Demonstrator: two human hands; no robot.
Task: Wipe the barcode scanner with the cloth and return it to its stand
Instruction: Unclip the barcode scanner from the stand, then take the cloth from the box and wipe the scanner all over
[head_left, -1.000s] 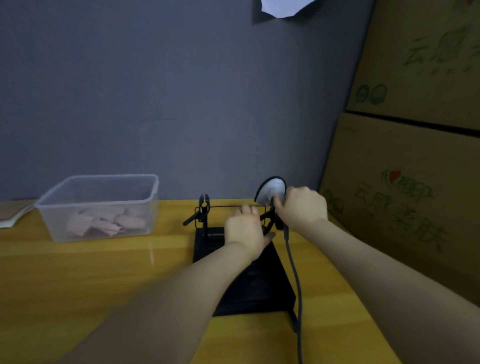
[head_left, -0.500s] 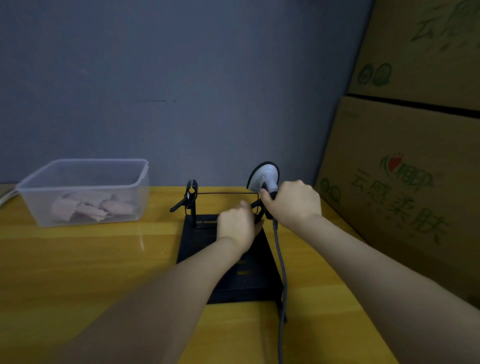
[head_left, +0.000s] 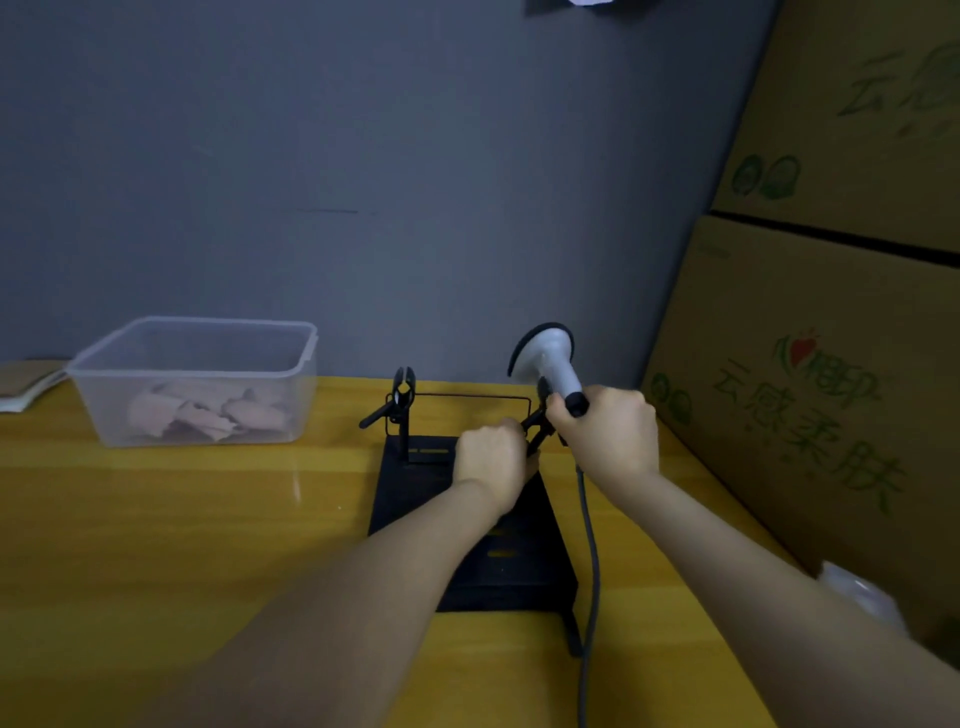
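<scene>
A grey-white barcode scanner (head_left: 546, 358) with a black rim stands tilted at the right end of a black stand (head_left: 415, 488) on the yellow table. My right hand (head_left: 605, 434) is closed around the scanner's handle. My left hand (head_left: 493, 460) grips the stand's right-hand black clamp (head_left: 537, 428), mostly hidden under my fingers. A second black clamp (head_left: 397, 402) sits at the stand's left end. The scanner's grey cable (head_left: 592, 561) runs down toward me. Pinkish cloths (head_left: 200, 413) lie in a clear plastic tub (head_left: 197, 340) at the left.
Stacked cardboard boxes (head_left: 810, 364) with green print wall off the right side. A grey wall (head_left: 363, 182) rises behind the table. Some flat paper (head_left: 26, 387) lies at the far left edge. Something white (head_left: 862, 597) shows by my right forearm.
The scanner head has risen and now shows more of its handle above my right hand. My left hand has closed in on the right clamp. The view shifted slightly.
</scene>
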